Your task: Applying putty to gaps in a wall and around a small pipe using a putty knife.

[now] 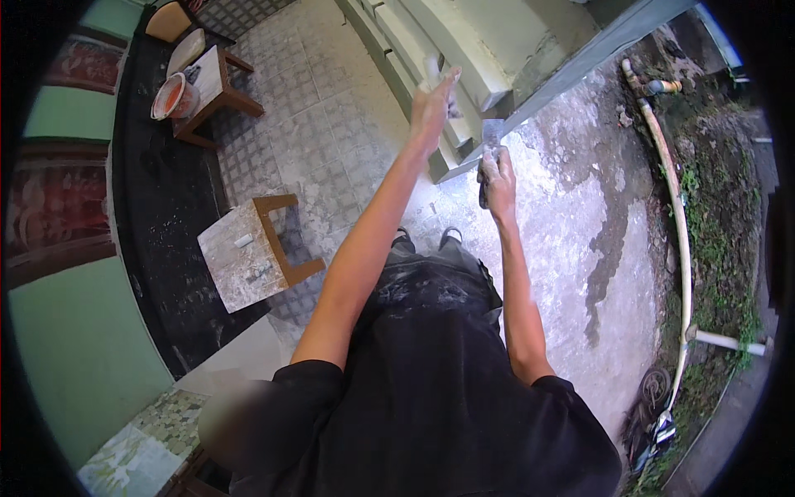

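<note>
My right hand [499,184], its fingers smeared with grey-white dust, is closed round a putty knife [493,131]. The knife's flat blade points away from me, close to the lower corner of a pale green moulded structure [476,74] with stepped ledges. Further up and to the left, my left hand [429,112] is raised in front of the ledges. Its fingers look bent around something whitish grey that I cannot make out; whether it touches the ledge is unclear.
On the left stand a small dusty table [236,248] with little pale objects on it and another table [211,91] beside a bucket [175,97] with orange inside. A chair [186,50] is behind. A long pale pipe [669,174] runs along the mossy ground at right.
</note>
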A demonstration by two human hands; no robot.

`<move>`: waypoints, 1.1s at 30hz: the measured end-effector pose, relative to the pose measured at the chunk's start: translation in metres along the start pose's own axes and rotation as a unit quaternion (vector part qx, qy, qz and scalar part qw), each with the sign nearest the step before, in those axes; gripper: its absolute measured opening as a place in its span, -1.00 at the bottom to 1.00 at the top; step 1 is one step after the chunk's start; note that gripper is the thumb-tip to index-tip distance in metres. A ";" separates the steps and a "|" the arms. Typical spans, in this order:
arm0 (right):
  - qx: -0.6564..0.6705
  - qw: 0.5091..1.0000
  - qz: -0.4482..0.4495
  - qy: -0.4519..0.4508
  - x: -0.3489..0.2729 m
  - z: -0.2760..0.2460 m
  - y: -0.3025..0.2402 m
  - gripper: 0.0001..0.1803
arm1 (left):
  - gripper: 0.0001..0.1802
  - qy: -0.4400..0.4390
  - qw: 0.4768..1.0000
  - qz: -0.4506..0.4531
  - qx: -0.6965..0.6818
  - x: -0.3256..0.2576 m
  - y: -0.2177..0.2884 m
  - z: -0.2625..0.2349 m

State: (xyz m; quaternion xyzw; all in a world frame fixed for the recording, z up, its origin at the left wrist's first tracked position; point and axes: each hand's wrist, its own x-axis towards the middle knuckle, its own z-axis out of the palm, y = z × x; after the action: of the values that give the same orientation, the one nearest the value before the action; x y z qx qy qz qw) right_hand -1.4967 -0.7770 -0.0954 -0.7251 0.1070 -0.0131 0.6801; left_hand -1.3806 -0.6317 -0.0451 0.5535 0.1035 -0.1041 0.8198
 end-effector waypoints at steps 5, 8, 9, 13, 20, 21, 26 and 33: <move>0.038 0.997 -0.067 0.018 0.047 0.000 0.041 -0.71 | -0.52 0.027 0.995 0.085 0.048 0.008 0.004 0.020; -0.022 0.998 -0.058 0.005 0.049 0.002 0.042 -0.58 | -0.54 0.034 0.996 0.069 0.055 -0.012 0.010 0.027; 0.003 0.997 -0.081 -0.002 0.053 0.004 0.043 -0.60 | -0.54 0.041 0.995 0.071 0.054 -0.013 0.011 0.027; -0.097 0.982 -0.158 0.016 0.060 0.003 0.058 -0.63 | -0.43 -0.040 0.995 0.055 0.078 -0.013 0.010 0.023; -0.072 0.981 -0.176 0.037 0.062 0.014 0.052 -0.74 | -0.48 0.021 0.991 0.023 0.132 -0.020 0.010 0.029; -0.079 0.981 -0.170 0.045 0.063 0.015 0.055 -0.74 | -0.48 0.022 0.991 0.022 0.129 -0.020 0.011 0.030; -0.094 0.978 -0.174 0.072 0.064 0.015 0.055 -0.73 | -0.51 -0.004 0.990 0.030 0.137 -0.021 0.011 0.026; -0.072 0.977 -0.192 0.052 0.066 0.010 0.056 -0.70 | -0.50 -0.014 0.988 0.020 0.152 -0.019 0.014 0.025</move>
State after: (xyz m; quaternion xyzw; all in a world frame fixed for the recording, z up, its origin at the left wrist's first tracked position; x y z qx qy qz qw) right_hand -1.4382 -0.7812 -0.1601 -0.7776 0.0020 -0.1735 0.6043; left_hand -1.3935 -0.6486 -0.0180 0.6723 0.0633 -0.1099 0.7293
